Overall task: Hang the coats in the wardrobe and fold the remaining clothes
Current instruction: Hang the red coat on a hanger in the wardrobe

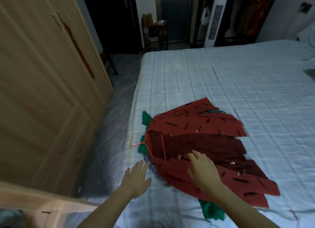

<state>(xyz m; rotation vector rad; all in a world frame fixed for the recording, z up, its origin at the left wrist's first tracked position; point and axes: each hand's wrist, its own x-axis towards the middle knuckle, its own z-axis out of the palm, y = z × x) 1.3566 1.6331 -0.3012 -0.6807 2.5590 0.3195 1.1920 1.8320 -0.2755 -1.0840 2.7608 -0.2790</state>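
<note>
Red coat (201, 130) lies open on the near-left of the bed (238, 77), already on an orange hanger (136, 143).

Soft and floppy, probably light, best lifted by the hanger hook; right hand (202, 168) rests loosely spread at the front edge, left hand (136, 178) flat, empty (green garment (212, 210) underneath mostly hidden).

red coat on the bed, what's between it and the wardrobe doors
In the head view: the green garment poking from under the red coat, an orange hanger hook, bare bed sheet, then floor.
</note>
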